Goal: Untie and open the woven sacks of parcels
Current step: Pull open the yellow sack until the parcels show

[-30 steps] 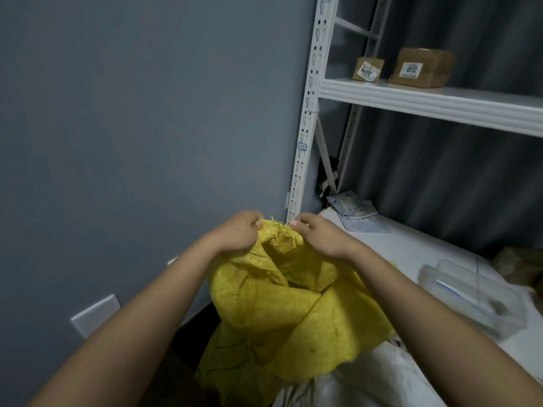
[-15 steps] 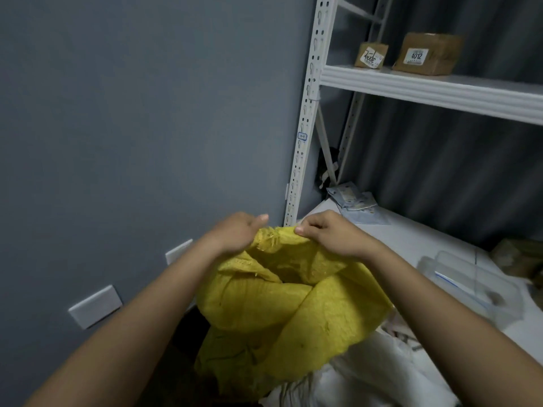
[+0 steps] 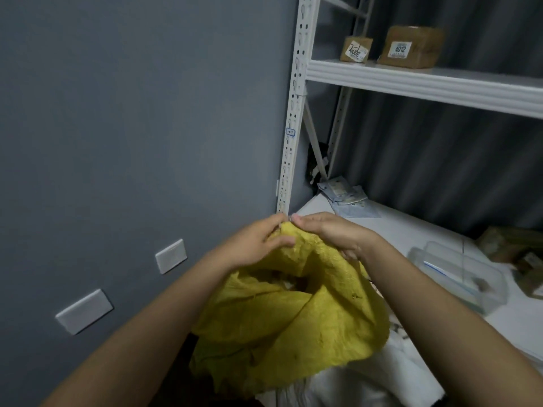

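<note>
Item: yellow woven sack (image 3: 296, 318), crumpled, low centre of view, directly in front of the person; mouth partly gaping, dark opening visible in the folds below the hands. Contents not discernible.

Beneath and right of it: white woven sack (image 3: 346, 389), partly covered by the yellow one.

Left hand (image 3: 252, 245): on the sack's top edge, fingers curled, pinching the bunched yellow fabric at its highest point.

Right hand (image 3: 329, 230): beside the left, fingertips nearly meeting it, fingers curled over the same gathered edge and gripping it. Whether any tie remains there cannot be told.

Left, on the grey wall (image 3: 132, 113): two white blank cover plates (image 3: 83, 311), one lower and nearer, one higher and farther.

Right: white lower shelf board (image 3: 411, 230) bearing a clear plastic container (image 3: 458, 274) and, at the far right edge, brownish parcels (image 3: 511, 245), blurred.

Farther: flat grey mailer pouches (image 3: 343, 195) at the back corner of that board, near the white perforated shelving upright (image 3: 295, 113).

Farthest: upper shelf (image 3: 426, 83) with two cardboard boxes side by side, small labelled box (image 3: 355, 49) and larger box marked 4012 (image 3: 410, 47).
</note>
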`<action>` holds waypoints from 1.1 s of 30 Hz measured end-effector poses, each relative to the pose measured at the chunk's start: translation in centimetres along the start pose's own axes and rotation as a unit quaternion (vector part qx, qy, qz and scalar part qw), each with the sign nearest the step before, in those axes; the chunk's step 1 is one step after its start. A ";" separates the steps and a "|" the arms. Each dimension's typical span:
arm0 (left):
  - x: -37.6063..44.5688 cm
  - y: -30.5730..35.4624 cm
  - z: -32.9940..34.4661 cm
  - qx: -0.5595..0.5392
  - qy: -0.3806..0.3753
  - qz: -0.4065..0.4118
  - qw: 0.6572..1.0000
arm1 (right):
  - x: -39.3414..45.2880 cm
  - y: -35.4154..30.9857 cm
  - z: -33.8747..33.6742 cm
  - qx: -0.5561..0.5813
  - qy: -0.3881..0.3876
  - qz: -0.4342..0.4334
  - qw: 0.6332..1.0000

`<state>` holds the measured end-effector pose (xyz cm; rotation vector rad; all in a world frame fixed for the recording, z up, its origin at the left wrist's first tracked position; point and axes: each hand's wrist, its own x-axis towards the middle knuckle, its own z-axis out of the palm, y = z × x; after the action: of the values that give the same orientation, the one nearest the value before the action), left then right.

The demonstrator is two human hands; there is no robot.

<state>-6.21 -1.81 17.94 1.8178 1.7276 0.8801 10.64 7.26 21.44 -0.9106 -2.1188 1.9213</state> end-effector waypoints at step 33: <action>3.6 0.3 -1.8 0.105 0.074 -0.009 0.992 | -1.6 3.9 1.3 -0.414 0.353 -0.028 0.839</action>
<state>-7.34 1.56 19.79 1.9084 1.9917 0.8736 12.60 5.37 18.00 -1.3648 -2.3437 0.3778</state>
